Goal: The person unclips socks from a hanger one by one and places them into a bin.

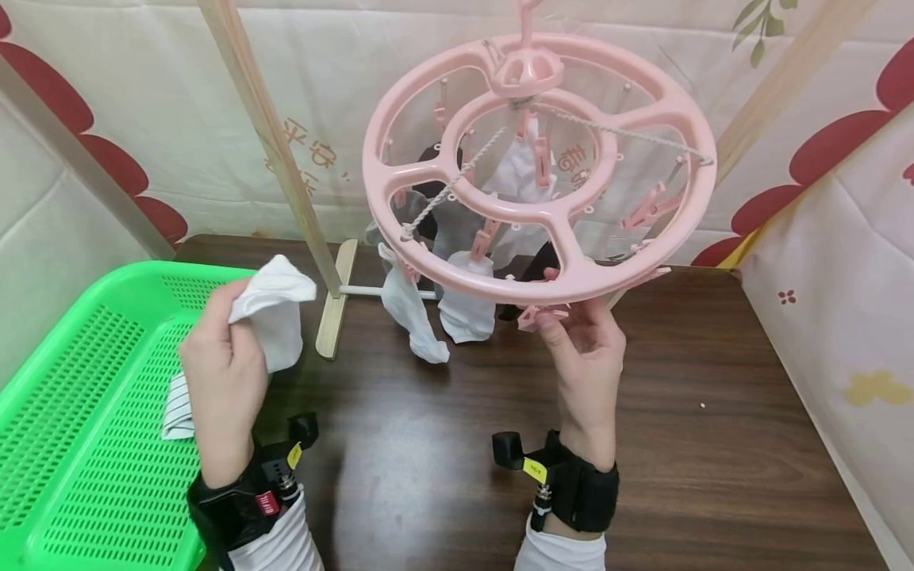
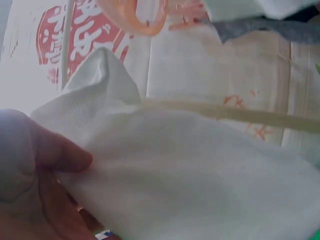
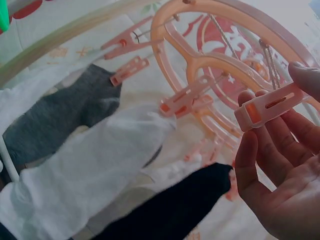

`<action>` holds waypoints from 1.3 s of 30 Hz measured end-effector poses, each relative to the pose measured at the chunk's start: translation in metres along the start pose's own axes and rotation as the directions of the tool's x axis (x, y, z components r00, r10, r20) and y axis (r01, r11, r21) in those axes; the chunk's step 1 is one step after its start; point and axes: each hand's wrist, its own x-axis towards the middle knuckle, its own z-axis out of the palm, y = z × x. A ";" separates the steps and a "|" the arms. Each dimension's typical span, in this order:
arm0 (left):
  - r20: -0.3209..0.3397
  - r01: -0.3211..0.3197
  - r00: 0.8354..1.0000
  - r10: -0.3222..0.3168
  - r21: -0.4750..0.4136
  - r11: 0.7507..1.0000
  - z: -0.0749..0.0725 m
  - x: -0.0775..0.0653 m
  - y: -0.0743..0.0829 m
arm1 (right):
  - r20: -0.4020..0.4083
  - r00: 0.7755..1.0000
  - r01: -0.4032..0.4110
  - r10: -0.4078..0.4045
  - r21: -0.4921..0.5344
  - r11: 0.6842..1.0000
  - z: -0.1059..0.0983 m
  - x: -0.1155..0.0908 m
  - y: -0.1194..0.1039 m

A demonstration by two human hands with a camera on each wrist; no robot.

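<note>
My left hand (image 1: 228, 373) pinches a white sock (image 1: 274, 317) between thumb and fingers, above the right side of the green basket. In the left wrist view the sock (image 2: 165, 170) spreads out past the thumb. My right hand (image 1: 589, 373) pinches a pink clothespin (image 3: 270, 107) under the near rim of a round pink drying hanger (image 1: 500, 287). Nothing shows between that clothespin's jaws. Other clips on the hanger hold socks: a white one (image 3: 90, 170), a grey one (image 3: 65, 110) and a black one (image 3: 175, 205) hang beside my right hand.
A green basket (image 1: 128, 274) stands at the left with a striped cloth (image 1: 177, 408) in it. Behind it rises a wooden post (image 1: 274, 143) on a wooden foot (image 1: 336, 317), joined to a white bar (image 1: 362, 291). All stand on a dark wooden table (image 1: 428, 444) before a printed curtain.
</note>
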 end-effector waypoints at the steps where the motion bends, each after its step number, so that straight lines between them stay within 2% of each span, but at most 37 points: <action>1: -0.023 0.010 1.000 -0.010 0.003 1.000 -0.002 0.000 -0.001 | -0.009 1.000 0.001 -0.001 0.001 1.000 -0.002 0.000 0.000; 4: -0.089 0.061 0.994 -0.063 -0.026 0.998 -0.007 0.000 -0.003 | -0.027 1.000 0.005 -0.005 0.019 1.000 -0.007 0.000 -0.002; 6: -0.147 0.088 0.984 -0.097 -0.066 0.994 -0.011 0.002 -0.004 | -0.034 0.999 0.011 -0.010 0.031 0.999 -0.009 0.000 -0.003; 8: -0.220 0.110 0.967 -0.132 -0.109 0.988 -0.014 0.005 -0.004 | -0.039 0.999 0.015 -0.013 0.045 0.999 -0.010 0.001 -0.003; 11: -0.337 0.110 0.928 -0.160 -0.165 0.980 -0.019 0.009 -0.003 | -0.042 0.999 0.020 -0.017 0.053 0.998 -0.010 0.001 -0.004; 12: -0.367 0.115 0.914 -0.174 -0.178 0.977 -0.020 0.010 -0.003 | -0.043 0.999 0.020 -0.018 0.049 0.999 -0.010 0.001 -0.004; 14: -0.399 0.115 0.898 -0.183 -0.188 0.975 -0.023 0.011 -0.003 | -0.043 0.999 0.019 -0.017 0.044 0.999 -0.010 0.001 -0.004; 15: -0.407 0.123 0.894 -0.188 -0.180 0.976 -0.024 0.011 -0.003 | -0.041 0.999 0.018 -0.016 0.040 0.999 -0.010 0.001 -0.005; 18: -0.401 0.141 0.900 -0.172 -0.107 0.984 -0.026 0.009 -0.005 | -0.033 0.999 0.010 -0.009 0.033 0.999 -0.010 0.001 -0.005; 23: -0.344 0.180 0.923 -0.172 -0.011 0.984 -0.025 0.008 -0.008 | -0.009 1.000 0.013 -0.013 0.010 1.000 -0.010 0.001 -0.005; 27: -0.245 0.184 0.956 -0.162 0.067 0.981 -0.018 0.005 -0.007 | 0.015 1.000 0.018 -0.018 0.012 1.000 -0.010 0.002 -0.006; 29: -0.182 0.144 0.975 -0.126 0.092 0.985 -0.012 0.003 -0.007 | 0.028 0.999 0.017 -0.017 0.018 1.000 -0.009 0.002 -0.006; 32: -0.087 0.057 0.995 -0.052 0.049 0.997 0.004 0.002 -0.005 | 0.048 0.999 0.012 -0.013 0.033 0.999 -0.008 0.002 -0.006; 35: 0.026 -0.016 1.000 0.016 -0.014 1.000 0.025 0.001 -0.006 | 0.067 0.998 0.000 -0.003 0.040 0.999 -0.006 0.002 -0.007; 37: 0.112 -0.025 0.993 0.030 -0.049 0.999 0.040 -0.001 -0.007 | 0.080 0.997 -0.009 0.005 0.042 0.999 -0.005 0.002 -0.008; 39: 0.204 -0.004 0.979 0.023 -0.092 0.996 0.053 -0.003 -0.007 | 0.090 0.996 -0.018 0.014 0.043 0.999 -0.004 0.001 -0.008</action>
